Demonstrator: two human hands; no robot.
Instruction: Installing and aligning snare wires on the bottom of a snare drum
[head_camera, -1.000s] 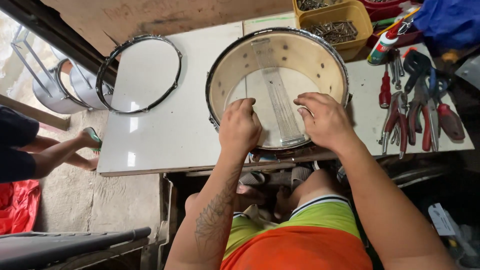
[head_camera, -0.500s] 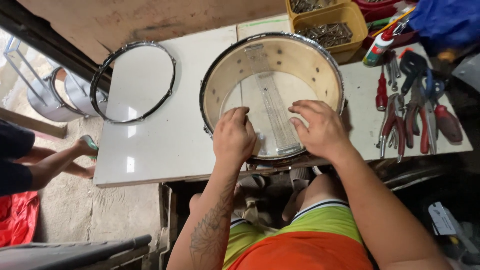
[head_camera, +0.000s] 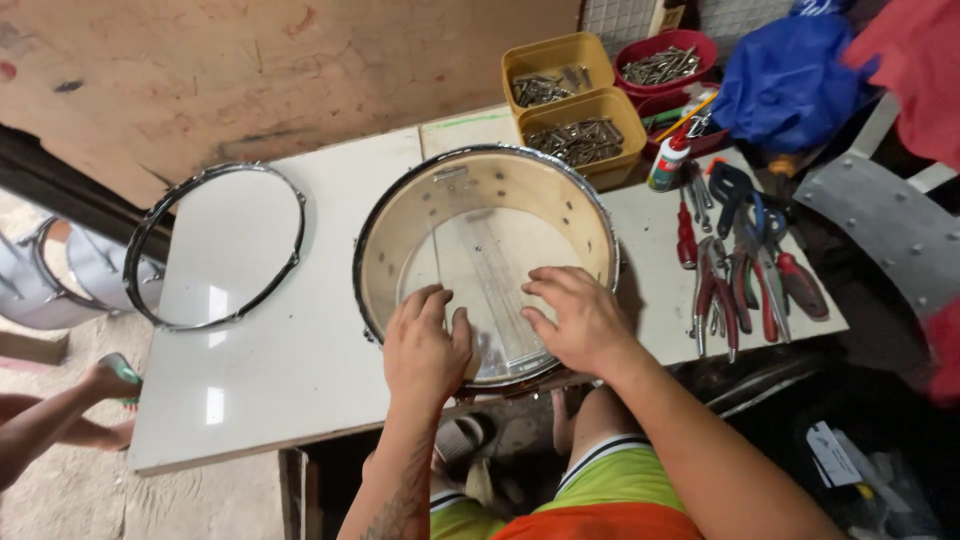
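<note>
With my left hand and right hand pressing flat, fingers spread, inside the drum shell, its overhang could tip it off the worktop.

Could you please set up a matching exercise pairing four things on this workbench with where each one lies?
Things:
1. drum shell
2. metal hoop
3. yellow bins
4. pliers

Places:
A. at the far edge of the table, filled with metal hardware
B. at the table's left end, lying flat with nothing inside it
C. on the table's right side, beside other hand tools
D. in the middle of the table, with the left hand and right hand resting inside it

Pairs: 1-D, 2-B, 3-A, 4-C
</note>
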